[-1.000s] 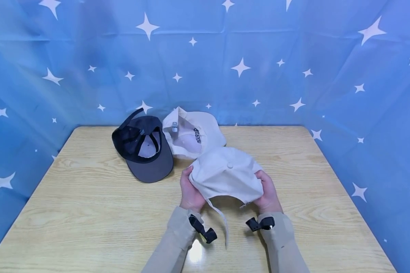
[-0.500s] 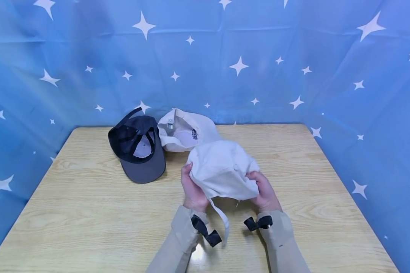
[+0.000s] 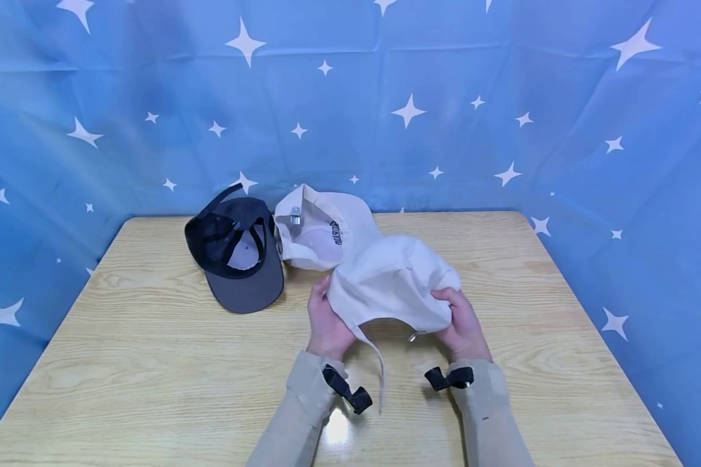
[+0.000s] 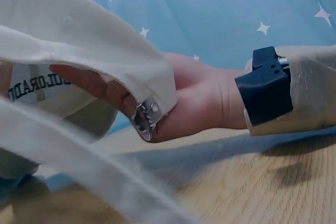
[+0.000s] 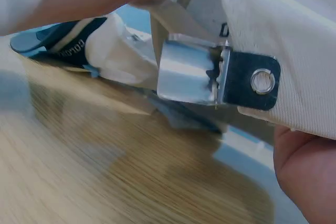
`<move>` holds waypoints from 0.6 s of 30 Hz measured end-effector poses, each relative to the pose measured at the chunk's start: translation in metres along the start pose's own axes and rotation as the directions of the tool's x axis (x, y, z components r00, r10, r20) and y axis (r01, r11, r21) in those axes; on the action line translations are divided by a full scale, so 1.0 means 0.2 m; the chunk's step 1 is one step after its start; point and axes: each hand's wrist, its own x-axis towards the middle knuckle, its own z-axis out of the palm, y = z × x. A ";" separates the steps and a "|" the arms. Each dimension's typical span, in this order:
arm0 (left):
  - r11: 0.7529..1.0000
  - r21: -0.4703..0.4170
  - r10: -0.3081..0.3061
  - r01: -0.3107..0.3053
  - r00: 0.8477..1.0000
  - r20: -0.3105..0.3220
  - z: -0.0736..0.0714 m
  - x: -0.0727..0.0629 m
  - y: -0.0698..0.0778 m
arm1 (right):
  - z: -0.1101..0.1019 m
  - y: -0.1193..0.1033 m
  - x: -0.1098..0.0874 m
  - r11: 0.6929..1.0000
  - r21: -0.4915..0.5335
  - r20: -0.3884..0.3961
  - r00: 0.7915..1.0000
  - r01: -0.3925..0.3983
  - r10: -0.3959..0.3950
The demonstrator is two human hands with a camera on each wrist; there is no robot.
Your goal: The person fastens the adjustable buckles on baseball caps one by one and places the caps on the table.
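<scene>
A white baseball cap [image 3: 394, 279] is held between both hands in front of the table's middle, its rounded crown up and its back opening towards me. My left hand [image 3: 328, 324] grips its left edge, thumb on the outside. On the right edge, my right hand [image 3: 463, 324] holds it with the thumb over the cloth. A loose strap [image 3: 380, 370] hangs from the cap's left side. The metal buckle [image 5: 191, 72] sits beside the right hand, open, with no strap through it. Dark lettering [image 4: 37, 86] shows inside the cap in the left wrist view.
Behind, a second white cap [image 3: 356, 211] lies with its inside showing, partly covered by the held one. A dark cap [image 3: 245, 292] with a grey brim lies to its left, touching or nearly so. A blue star-patterned curtain [image 3: 350, 97] stands around the wooden table [image 3: 152, 376].
Over the last half second, the held cap and right hand shift slightly right, and the buckle comes into clearer sight. The second white cap also shifts slightly. Both hands keep their grip.
</scene>
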 end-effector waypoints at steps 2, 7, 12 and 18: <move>0.999 -0.025 -0.034 0.035 0.999 0.037 -0.03 0.00 0.00 | 0.00 -0.01 0.00 1.000 -0.001 -0.026 1.000 -0.008 0.008; 0.996 -0.051 -0.067 0.076 0.984 0.165 -0.09 0.02 0.00 | 0.00 -0.01 0.00 0.997 0.078 -0.081 0.996 -0.016 0.022; 0.987 0.099 -0.148 0.126 0.955 0.258 -0.14 0.04 -0.02 | -0.01 -0.01 0.01 0.967 0.255 -0.027 0.999 0.023 -0.017; 0.846 0.502 -0.322 0.182 0.924 0.207 -0.19 0.01 -0.07 | 0.00 0.01 0.03 0.981 0.191 -0.024 0.999 0.039 -0.035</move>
